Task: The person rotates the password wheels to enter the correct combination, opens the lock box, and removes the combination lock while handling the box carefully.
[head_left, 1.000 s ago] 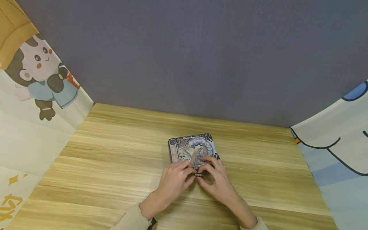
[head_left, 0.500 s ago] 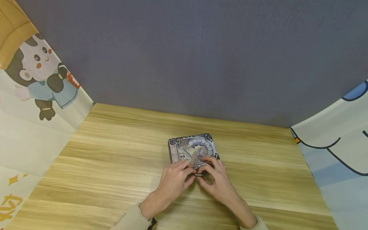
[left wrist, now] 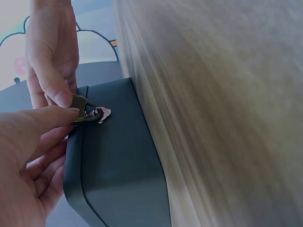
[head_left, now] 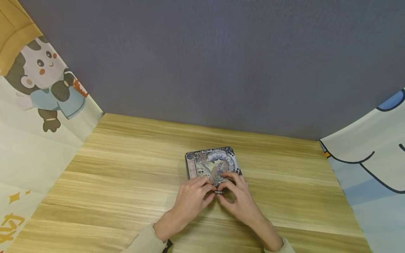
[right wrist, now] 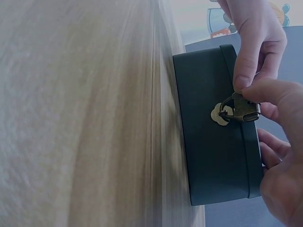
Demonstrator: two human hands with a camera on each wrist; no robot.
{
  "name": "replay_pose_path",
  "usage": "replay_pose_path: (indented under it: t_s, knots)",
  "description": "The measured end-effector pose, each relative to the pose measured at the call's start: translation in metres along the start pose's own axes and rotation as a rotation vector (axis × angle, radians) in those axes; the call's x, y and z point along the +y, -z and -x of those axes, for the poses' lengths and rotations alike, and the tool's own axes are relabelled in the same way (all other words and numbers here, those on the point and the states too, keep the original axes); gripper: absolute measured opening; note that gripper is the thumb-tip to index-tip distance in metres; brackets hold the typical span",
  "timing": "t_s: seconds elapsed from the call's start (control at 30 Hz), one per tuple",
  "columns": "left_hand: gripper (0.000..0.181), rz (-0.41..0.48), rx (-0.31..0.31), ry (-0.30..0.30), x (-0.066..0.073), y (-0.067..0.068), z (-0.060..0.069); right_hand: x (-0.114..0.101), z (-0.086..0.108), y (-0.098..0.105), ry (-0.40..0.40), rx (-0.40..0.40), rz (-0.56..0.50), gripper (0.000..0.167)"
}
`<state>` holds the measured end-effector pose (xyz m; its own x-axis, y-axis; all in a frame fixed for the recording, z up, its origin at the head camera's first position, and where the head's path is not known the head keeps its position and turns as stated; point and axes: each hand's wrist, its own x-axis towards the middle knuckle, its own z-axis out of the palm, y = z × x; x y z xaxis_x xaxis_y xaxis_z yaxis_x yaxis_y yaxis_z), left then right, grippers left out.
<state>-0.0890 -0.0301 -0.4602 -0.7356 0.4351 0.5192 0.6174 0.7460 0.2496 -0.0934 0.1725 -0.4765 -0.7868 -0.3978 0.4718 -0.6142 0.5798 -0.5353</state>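
A dark box with a patterned lid [head_left: 218,160] lies on the wooden table. In the right wrist view its dark green side [right wrist: 208,156] carries a brass padlock [right wrist: 246,109], whose shackle passes through a loop on a small metal plate [right wrist: 219,115]. The left hand [head_left: 192,196] pinches one side of the padlock, seen also in the left wrist view [left wrist: 79,106]. From the other side the right hand [head_left: 239,202] pinches it too, with some fingers resting on the lid. Whether the shackle is locked I cannot tell.
The wooden table [head_left: 126,168] extends around the box. Behind it stands a grey panel [head_left: 215,63]. Printed cloths hang at the left [head_left: 38,154] and right [head_left: 373,175]. A small dark thing [head_left: 167,245] shows by the left sleeve.
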Motion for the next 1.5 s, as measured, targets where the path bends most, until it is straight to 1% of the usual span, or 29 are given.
replay_pose_path:
  t_s: [0.23,0.9,1.17,1.5]
  knots:
    - [0.02,0.0,-0.001,-0.001,-0.0008,-0.0005,0.0005,0.0013,0.0009,-0.0005,-0.001,-0.001,-0.002,0.033]
    - [0.02,0.003,0.02,-0.009,-0.0009,-0.001,-0.0001,0.0011,0.0008,-0.0003,-0.003,-0.002,-0.011,0.034]
    - [0.02,0.007,0.006,-0.003,-0.001,-0.0002,-0.0001,0.0009,0.0006,0.0001,0.002,0.002,-0.01,0.033]
    - [0.02,0.009,0.009,-0.001,-0.0008,-0.0004,-0.0001,0.0013,0.0012,0.0002,-0.008,-0.009,-0.016,0.033]
